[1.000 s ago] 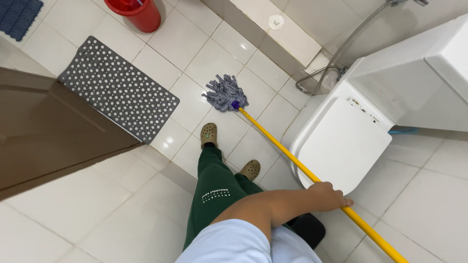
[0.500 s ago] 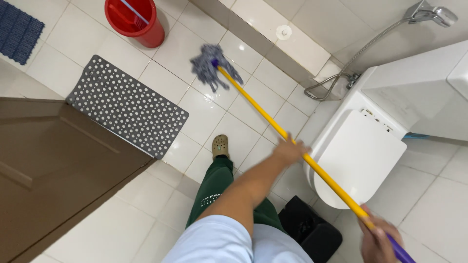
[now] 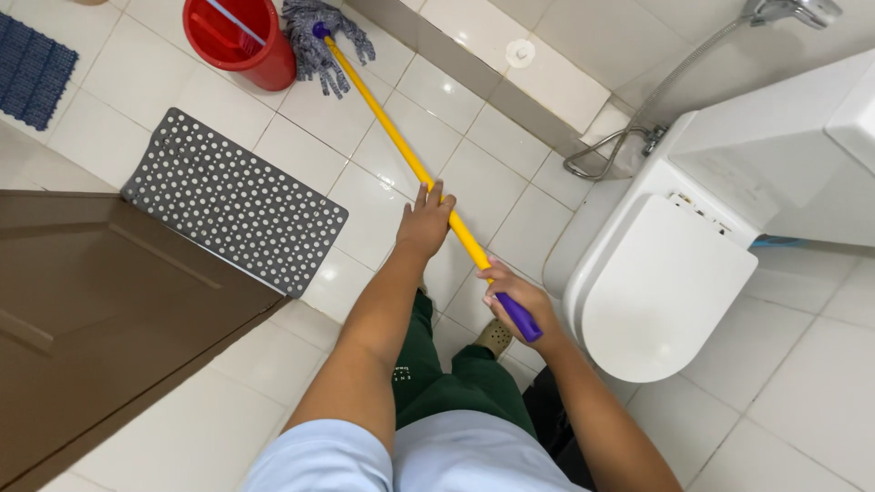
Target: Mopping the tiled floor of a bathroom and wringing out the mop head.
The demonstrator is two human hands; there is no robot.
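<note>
A red bucket (image 3: pixel 239 36) stood on the white floor tiles (image 3: pixel 437 137) at the top of the view, and inside it lay a red wringer insert crossed by a thin pale blue-white bar; whether it held water could not be told. Just beside the bucket's right side, touching or nearly touching it, the grey-blue string mop head (image 3: pixel 319 41) rested on the tiles, joined by a purple collar to a long yellow mop handle (image 3: pixel 392 137) that ran diagonally down and to the right. The left hand (image 3: pixel 425 221) was on the handle about midway along, its fingers stretched forward and only loosely laid along the left side of the shaft rather than wrapped tightly. The right hand (image 3: pixel 512 296) was closed in a fist around the handle's lower end, where a purple grip (image 3: pixel 521 319) stuck out just below the knuckles. To the left lay a grey rubber mat (image 3: pixel 232 200) dotted with round holes, with a brown door (image 3: pixel 100 310) just below it and the corner of a blue mat (image 3: pixel 35 68) at the far left edge. To the right sat a white toilet (image 3: pixel 665 282) with its lid down, close beside the right hand, and a metal spray hose (image 3: pixel 629 137) looped against the wall behind it. Green trousers and a tan clog (image 3: pixel 497 337) showed beneath the arms.
</note>
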